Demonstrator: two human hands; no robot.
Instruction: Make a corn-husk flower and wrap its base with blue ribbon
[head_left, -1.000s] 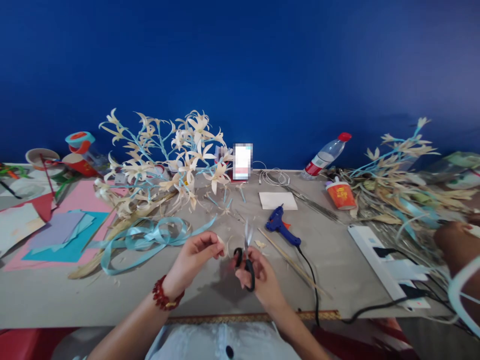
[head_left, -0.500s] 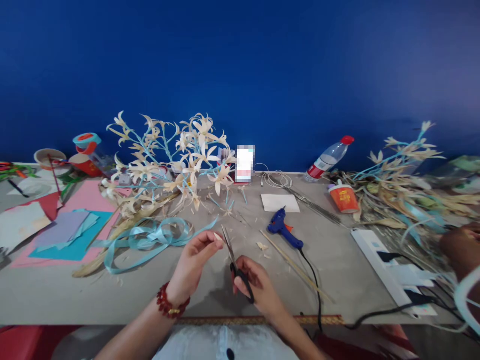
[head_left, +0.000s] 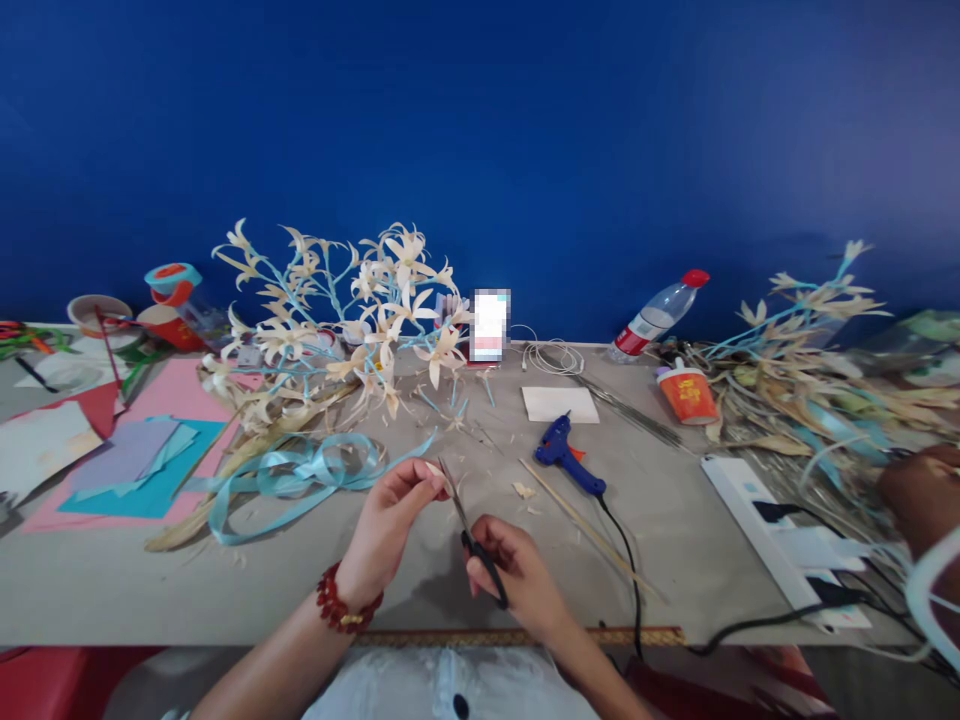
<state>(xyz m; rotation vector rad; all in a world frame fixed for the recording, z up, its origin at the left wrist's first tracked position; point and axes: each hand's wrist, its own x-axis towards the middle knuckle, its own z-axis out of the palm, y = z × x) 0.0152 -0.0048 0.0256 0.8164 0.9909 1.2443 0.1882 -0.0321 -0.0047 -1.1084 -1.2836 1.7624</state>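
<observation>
My left hand, with a red bead bracelet at the wrist, pinches a small pale piece between thumb and fingertips. Black-handled scissors are in my right hand, their blades pointing up and left and meeting the pale piece at my left fingertips. Left of my hands, a light blue ribbon lies in loops. Pale flowers on blue stems stand behind it. A blue glue gun rests on the table to the right, near pale scraps.
A thin stick, a white card, a bottle, a red cup and a power strip are on the right. Coloured paper lies left. Another person's hand is at the right edge.
The scissor blades have moved slightly left and come together at the pale piece. My left hand has barely moved.
</observation>
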